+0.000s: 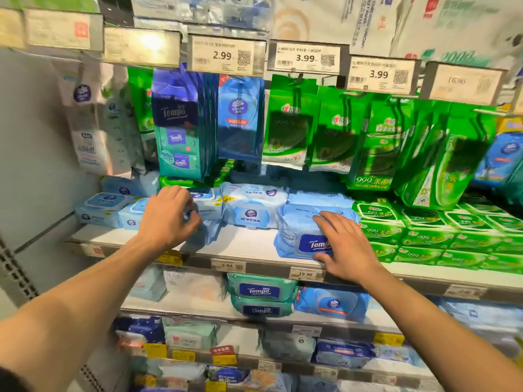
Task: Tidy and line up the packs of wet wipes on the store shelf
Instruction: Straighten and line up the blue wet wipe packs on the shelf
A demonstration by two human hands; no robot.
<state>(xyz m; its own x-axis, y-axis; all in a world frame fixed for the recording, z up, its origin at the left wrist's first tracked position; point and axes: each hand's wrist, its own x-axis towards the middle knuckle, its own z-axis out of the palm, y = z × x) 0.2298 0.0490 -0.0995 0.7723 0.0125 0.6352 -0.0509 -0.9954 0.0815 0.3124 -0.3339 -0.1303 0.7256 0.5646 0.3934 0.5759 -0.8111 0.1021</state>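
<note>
Resting flat, spread right hand (343, 244) on Tempo pack (304, 236); left hand (169, 216) pinching pale-blue pack (205, 213), white shelf (243, 241).

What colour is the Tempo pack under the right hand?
Light blue, with a dark blue label; the Tempo pack under the right hand shows in the head view.

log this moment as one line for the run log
left hand: fingers curled on small blue pack | right hand: flat on Tempo pack at shelf front | lining up: underway
</note>
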